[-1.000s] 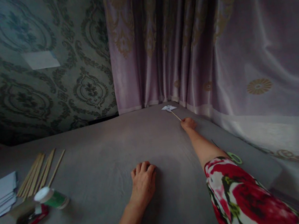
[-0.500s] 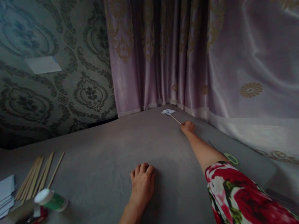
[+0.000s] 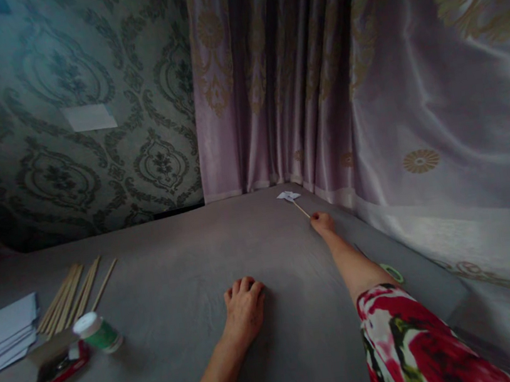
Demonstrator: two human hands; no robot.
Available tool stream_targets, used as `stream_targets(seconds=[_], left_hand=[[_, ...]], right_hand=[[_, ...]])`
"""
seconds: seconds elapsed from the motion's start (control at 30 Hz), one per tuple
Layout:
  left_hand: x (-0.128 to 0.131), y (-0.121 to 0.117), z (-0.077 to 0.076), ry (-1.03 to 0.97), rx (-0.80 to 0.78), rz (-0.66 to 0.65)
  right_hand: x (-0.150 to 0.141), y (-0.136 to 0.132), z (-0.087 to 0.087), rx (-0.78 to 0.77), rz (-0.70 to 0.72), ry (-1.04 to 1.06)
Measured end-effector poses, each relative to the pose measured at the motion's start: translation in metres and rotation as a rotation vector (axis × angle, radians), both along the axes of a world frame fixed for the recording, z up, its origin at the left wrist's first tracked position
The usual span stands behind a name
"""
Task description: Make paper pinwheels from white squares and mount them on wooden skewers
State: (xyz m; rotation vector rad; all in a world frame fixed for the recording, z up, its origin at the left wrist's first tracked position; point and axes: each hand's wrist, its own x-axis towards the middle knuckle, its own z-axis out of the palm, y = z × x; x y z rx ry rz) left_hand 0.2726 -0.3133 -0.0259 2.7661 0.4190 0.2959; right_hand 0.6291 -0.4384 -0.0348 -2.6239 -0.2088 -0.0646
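Note:
Far out to the right, my right hand [image 3: 322,222] pinches the lower end of a thin wooden stick. That stick carries a white paper pinwheel [image 3: 289,196], which lies at the far corner of the grey surface [image 3: 175,265] close to the curtain. My left hand [image 3: 245,306] rests palm down on the surface in the middle, fingers slightly bent and apart, with nothing seen in it. Near my right forearm lie scissors with light green handles [image 3: 392,272], partly hidden by the arm.
At the left are a stack of white paper [image 3: 6,327], several wooden sticks [image 3: 66,298], a white-and-green bottle [image 3: 98,333] and a small open red box [image 3: 61,367] with small items inside. A pinkish curtain [image 3: 413,99] hangs along the right edge; patterned wallpaper [image 3: 139,106] stands behind.
The view has shifted slightly, so the things at the left appear a little further right. My right hand still holds the pinwheel's stick, and my left hand stays in place.

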Motion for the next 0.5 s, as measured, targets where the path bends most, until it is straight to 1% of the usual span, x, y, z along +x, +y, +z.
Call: stream_targets(seconds=[0.13, 0.27, 0.37, 0.5], left_hand=[[-0.002, -0.002, 0.005, 0.000, -0.013, -0.005], [-0.003, -0.006, 0.007, -0.005, -0.016, 0.000], [-0.005, -0.009, 0.006, 0.001, -0.023, 0.008], [-0.006, -0.012, 0.001, -0.018, 0.001, 0.014]], right_hand=[[-0.009, -0.007, 0.003, 0.028, -0.011, -0.026], [-0.030, -0.013, 0.005, 0.023, -0.057, -0.059], [-0.050, -0.018, 0.009, 0.001, -0.070, -0.068], [-0.068, -0.022, 0.013, -0.032, -0.016, -0.036]])
